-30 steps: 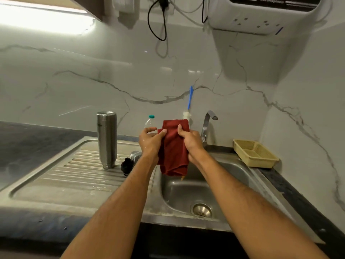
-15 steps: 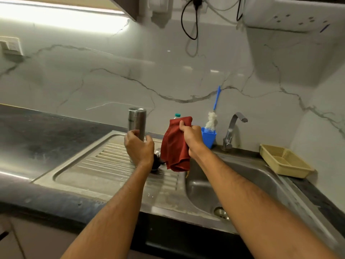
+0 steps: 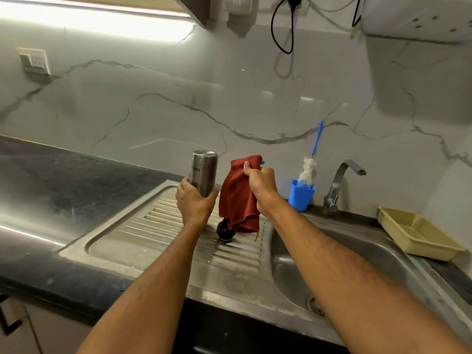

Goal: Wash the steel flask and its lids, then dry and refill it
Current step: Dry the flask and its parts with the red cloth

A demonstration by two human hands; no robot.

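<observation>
We are in a home kitchen: a stainless steel sink [image 3: 293,272] with a ridged drainboard [image 3: 143,226] sits in a dark stone countertop [image 3: 51,180], backed by marble-look wall panels [image 3: 153,98], with a tap [image 3: 339,185] and a blue brush holder [image 3: 301,198] behind.

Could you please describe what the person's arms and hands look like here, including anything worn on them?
Both forearms are bare, with no sleeves in view. The left hand and right hand wear no gloves, and no rings, watch or bracelets are visible. Fine hair shows along both forearms.

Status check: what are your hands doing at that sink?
Left hand grips steel flask. Right hand holds red cloth. Black lid on drainboard, nothing blocking.
</observation>
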